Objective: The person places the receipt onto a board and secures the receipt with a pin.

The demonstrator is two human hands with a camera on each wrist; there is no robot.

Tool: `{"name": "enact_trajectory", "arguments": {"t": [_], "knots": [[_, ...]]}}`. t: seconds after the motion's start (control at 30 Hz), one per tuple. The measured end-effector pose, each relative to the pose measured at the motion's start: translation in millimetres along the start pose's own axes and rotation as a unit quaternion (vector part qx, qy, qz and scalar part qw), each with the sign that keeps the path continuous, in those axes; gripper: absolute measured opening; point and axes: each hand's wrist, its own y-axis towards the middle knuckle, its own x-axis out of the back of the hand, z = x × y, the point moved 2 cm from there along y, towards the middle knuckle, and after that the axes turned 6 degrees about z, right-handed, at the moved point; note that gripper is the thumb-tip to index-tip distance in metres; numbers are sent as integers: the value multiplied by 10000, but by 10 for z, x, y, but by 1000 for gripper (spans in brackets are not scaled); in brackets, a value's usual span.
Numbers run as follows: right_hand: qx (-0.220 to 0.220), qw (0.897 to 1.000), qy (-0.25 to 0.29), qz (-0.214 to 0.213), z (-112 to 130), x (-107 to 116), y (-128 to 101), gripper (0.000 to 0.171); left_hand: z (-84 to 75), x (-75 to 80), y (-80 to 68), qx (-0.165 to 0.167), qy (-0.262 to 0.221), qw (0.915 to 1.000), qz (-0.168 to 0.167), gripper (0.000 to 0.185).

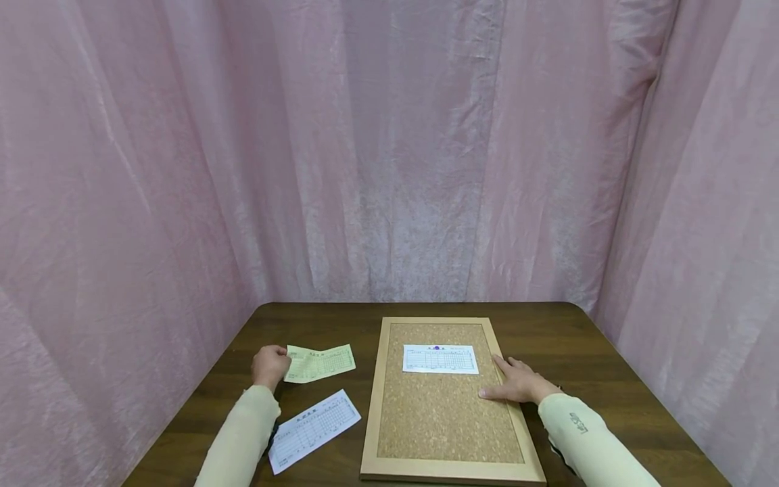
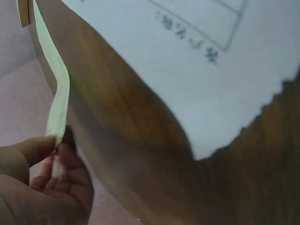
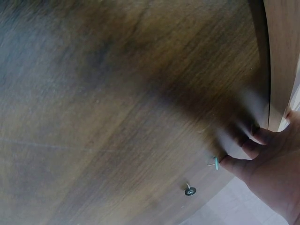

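Observation:
My left hand (image 1: 270, 366) pinches the left edge of a pale green printed form (image 1: 321, 363). In the left wrist view the thumb and fingers hold that form, seen nearly edge-on and bent. A white printed form (image 1: 314, 431) lies askew on the table just in front of it. My right hand (image 1: 517, 381), fingers spread, rests on the right side of a wood-framed corkboard (image 1: 447, 423). Another white form (image 1: 441, 360) lies on the cork, with a purple pushpin (image 1: 436, 348) at its top edge.
In the right wrist view a teal pushpin (image 3: 216, 163) lies by a fingertip of my right hand, with a dark pushpin (image 3: 190, 191) a little away. The dark wooden table (image 1: 328, 321) has pink curtains (image 1: 420, 169) behind it and on both sides.

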Motion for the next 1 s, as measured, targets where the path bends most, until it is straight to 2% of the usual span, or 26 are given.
{"name": "enact_trajectory", "arguments": {"t": [0.13, 0.2, 0.3, 0.53, 0.63, 0.83, 1.0], "knots": [[-11, 10000, 28, 4, 0, -4, 1, 112, 68, 6, -43, 519, 446, 9969, 385, 13], [-19, 10000, 27, 11, 5, -3, -3, 112, 96, 9, -49, 676, 469, 9951, 550, 12], [-30, 10000, 50, 14, 4, -2, -5, 112, 132, 12, -28, 723, 292, 9950, 629, 14], [-5, 9999, 101, -5, 12, 15, -21, 112, 119, 4, 59, 214, -78, 9990, 375, 25], [4, 10000, 97, -9, 15, 17, -23, 111, 100, -7, 94, 34, -535, 9982, 255, 26], [15, 10000, 84, -26, 20, 16, -28, 112, 47, -10, 168, -172, -1551, 9876, 162, 24], [9, 10000, 94, -23, 18, 11, -26, 112, -6, -2, 199, -127, -2124, 9768, 225, 25]]}}
